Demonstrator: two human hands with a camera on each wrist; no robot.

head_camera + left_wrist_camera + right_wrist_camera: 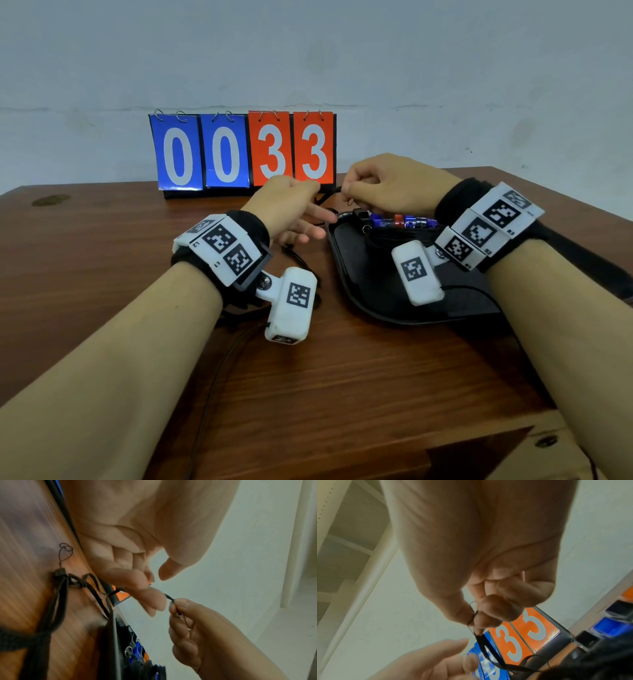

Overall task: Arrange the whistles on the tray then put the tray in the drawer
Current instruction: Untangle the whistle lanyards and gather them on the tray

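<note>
A black tray lies on the wooden table. Along its far rim sits a row of whistles, blue, orange and black, also seen in the right wrist view as whistles. A heap of black lanyard lies in front of them. My right hand hovers over the tray's far left corner. It pinches the thin end of a black lanyard cord between thumb and fingers. My left hand is just left of it, fingers straight and loose beside the cord, gripping nothing.
A flip scoreboard reading 0033 stands at the table's back, right behind the hands. More black lanyard straps lie on the table left of the tray. A pale surface with a dark knob shows at the bottom right corner.
</note>
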